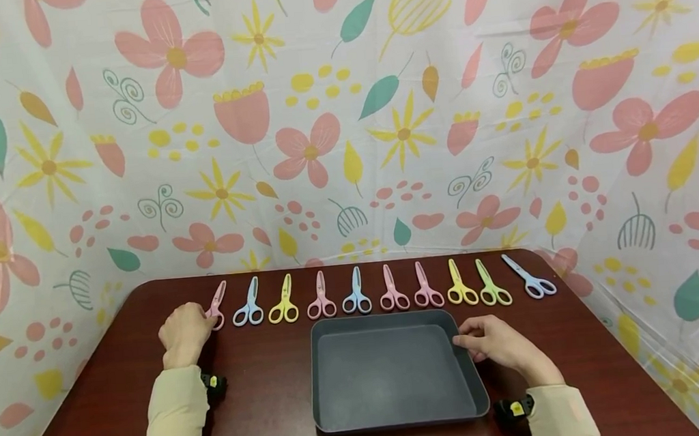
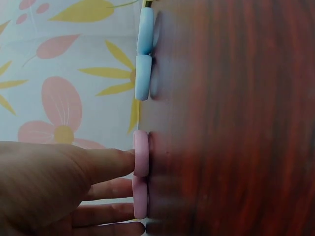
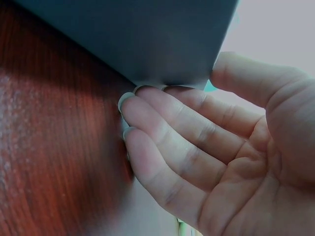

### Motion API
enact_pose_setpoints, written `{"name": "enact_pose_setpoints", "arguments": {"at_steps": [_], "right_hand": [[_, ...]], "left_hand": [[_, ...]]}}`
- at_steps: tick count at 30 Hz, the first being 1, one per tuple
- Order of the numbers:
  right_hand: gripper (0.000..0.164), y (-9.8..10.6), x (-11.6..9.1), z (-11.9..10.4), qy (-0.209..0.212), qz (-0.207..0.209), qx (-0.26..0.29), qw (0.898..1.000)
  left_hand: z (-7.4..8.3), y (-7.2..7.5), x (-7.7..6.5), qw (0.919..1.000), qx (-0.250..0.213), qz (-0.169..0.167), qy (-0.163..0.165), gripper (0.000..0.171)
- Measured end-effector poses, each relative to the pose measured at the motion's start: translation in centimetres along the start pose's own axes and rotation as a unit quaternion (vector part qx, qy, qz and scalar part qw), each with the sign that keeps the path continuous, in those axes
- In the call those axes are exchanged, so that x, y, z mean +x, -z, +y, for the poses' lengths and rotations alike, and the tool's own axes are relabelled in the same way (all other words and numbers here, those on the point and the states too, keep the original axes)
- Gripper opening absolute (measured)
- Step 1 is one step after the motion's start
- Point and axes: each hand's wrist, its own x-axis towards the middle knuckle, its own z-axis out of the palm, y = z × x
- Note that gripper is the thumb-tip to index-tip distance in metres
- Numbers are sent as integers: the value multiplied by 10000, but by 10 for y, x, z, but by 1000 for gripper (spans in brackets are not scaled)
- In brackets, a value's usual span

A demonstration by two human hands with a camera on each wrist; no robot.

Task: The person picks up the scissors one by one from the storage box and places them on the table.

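At the row's left end, my left hand (image 1: 186, 332) has its fingertips on the handles of pink scissors (image 1: 218, 297). The left wrist view shows the thumb and fairly straight fingers right at the pink handle loops (image 2: 141, 156), which lie at table level. My right hand (image 1: 500, 343) holds the right side of a dark grey rectangular baking pan (image 1: 392, 372). In the right wrist view, its thumb is at the pan's rim and its bent fingers reach the outer wall (image 3: 162, 44) near the tabletop. The pan lies flat.
Several more scissors line the table's (image 1: 266, 409) back, handles toward me: blue scissors (image 1: 248, 304), yellow scissors (image 1: 284, 302), and others in pink, blue, yellow and green. Blue scissors (image 1: 531, 277) at the right end lie slanted. A flowered curtain (image 1: 346, 177) hangs behind the table.
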Motion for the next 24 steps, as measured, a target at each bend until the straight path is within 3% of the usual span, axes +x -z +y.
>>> {"name": "enact_pose_setpoints", "arguments": {"at_steps": [11, 16, 24], "right_hand": [[21, 1, 0, 1, 32, -55, 62, 10000], [22, 2, 0, 0, 39, -22, -74, 10000], [22, 4, 2, 2, 72, -21, -223, 9997]], "left_hand": [[2, 3, -2, 9997, -68, -205, 92, 34], [8, 15, -7, 9992, -29, -399, 90, 38], [18, 31, -13, 9991, -17, -414, 16, 37]]}}
